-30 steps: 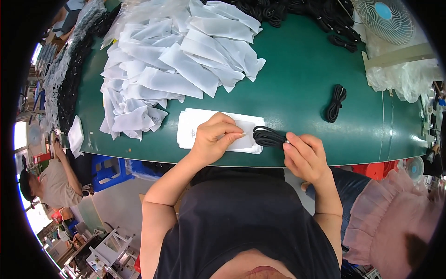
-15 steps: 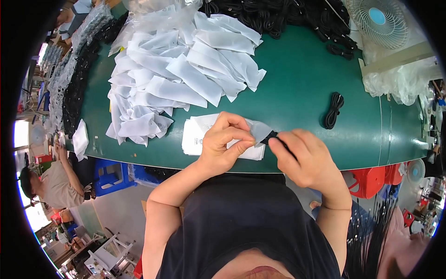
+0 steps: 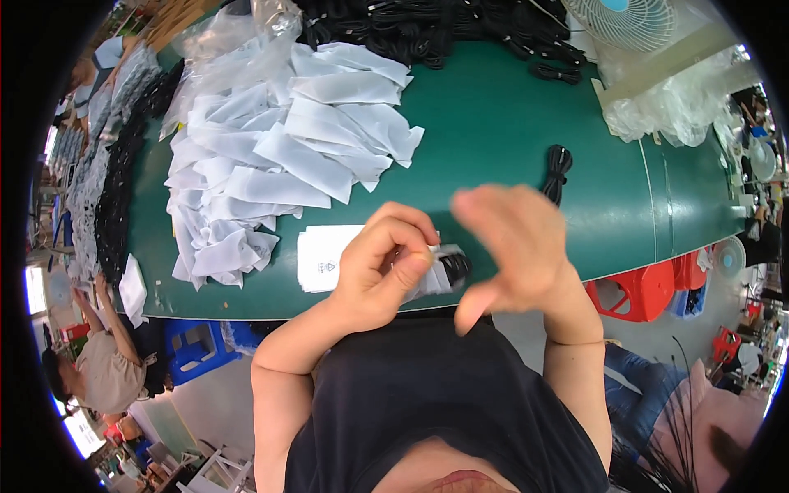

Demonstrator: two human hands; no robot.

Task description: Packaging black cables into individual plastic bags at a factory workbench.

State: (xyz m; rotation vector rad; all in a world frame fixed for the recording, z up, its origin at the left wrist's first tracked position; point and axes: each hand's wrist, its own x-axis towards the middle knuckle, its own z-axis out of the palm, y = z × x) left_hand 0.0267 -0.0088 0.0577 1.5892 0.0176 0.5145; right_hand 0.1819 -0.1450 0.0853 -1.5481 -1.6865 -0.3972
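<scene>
My left hand (image 3: pixel 386 267) pinches the open end of a white flat bag (image 3: pixel 436 275) near the front edge of the green table (image 3: pixel 493 140). A coiled black cable (image 3: pixel 454 264) shows at the bag's mouth, partly inside it. My right hand (image 3: pixel 514 242) is lifted and blurred just right of the bag, fingers spread, holding nothing. A small stack of flat white bags (image 3: pixel 329 257) lies under my left hand.
A big heap of white bags (image 3: pixel 279 156) covers the table's left half. One bundled black cable (image 3: pixel 557 171) lies to the right, and many more black cables (image 3: pixel 427 25) at the far edge. A fan (image 3: pixel 625 16), red stools (image 3: pixel 637 292) and a seated person (image 3: pixel 94 361) are around.
My right hand pushed the black cable toward the bag, then let go and rose away, open. My left hand stayed on the bag's opening.
</scene>
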